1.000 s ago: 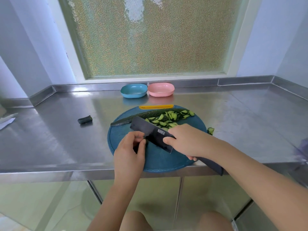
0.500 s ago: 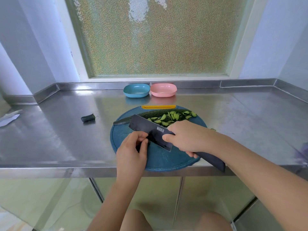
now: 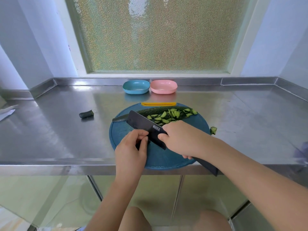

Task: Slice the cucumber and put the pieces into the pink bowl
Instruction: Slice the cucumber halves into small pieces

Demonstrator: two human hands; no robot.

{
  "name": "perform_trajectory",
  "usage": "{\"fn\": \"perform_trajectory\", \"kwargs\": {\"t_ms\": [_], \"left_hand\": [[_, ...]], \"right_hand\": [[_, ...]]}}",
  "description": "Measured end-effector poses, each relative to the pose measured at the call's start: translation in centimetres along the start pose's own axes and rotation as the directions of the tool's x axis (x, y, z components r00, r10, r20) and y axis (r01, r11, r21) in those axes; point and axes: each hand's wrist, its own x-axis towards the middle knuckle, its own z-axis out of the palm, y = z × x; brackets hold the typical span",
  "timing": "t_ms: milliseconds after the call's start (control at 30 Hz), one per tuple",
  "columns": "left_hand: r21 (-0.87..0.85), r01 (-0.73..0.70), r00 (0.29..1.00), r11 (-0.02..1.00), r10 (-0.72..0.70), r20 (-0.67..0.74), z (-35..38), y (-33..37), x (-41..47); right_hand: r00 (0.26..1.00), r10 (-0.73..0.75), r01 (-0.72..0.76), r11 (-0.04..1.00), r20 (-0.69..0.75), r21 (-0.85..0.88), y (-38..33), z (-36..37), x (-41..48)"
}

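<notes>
Fingers [image 3: 140,135] of left hand [image 3: 131,152] curled down, thumb alongside, pinching a dark cucumber piece [image 3: 138,146] on the near-left part of the cutting board [image 3: 160,158]; piece mostly hidden beneath the hand. Right hand [image 3: 181,139] clenched round a black knife [image 3: 145,127] over the board's middle, thumb and forefinger up on the blade, handle end poking out past the board's near-right edge. Blade slanted across the board from near right to far left, flat side against the left fingertips; contact between cutting edge and piece impossible to tell. Board round and blue, overhanging the near lip of the steel counter [image 3: 50,139]. On the board's far part, a heap of cucumber slices [image 3: 168,115]; just behind the heap, a long cucumber half [image 3: 153,111] lying crosswise, thin end reaching left past the knife tip. Yellow tab [image 3: 158,103] at the board's far rim. Just off the board's right edge, one stray slice [image 3: 213,130] on the counter; well to the board's left, a dark cucumber stub [image 3: 86,114]. Straight beyond the board's far rim, pink bowl [image 3: 163,86]; beyond and slightly left, blue bowl [image 3: 136,87], the two side by side. Farthest from the board, a frosted window [image 3: 158,35]
</notes>
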Motion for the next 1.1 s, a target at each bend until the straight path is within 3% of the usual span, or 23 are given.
{"fn": "perform_trajectory", "kwargs": {"t_ms": [733, 1100], "left_hand": [[0.051, 0.013, 1.000, 0.999, -0.012, -0.024, -0.3, 0.8, -0.5], [0.030, -0.002, 0.999, 1.000, 0.003, -0.043, -0.2, 0.6, -0.4]], "right_hand": [[0.997, 0.064, -0.073, 0.971, 0.049, 0.227, 1.1, -0.3, -1.5], [0.998, 0.038, -0.045, 0.988, 0.048, 0.146, 0.7, -0.7, -1.3]]}}
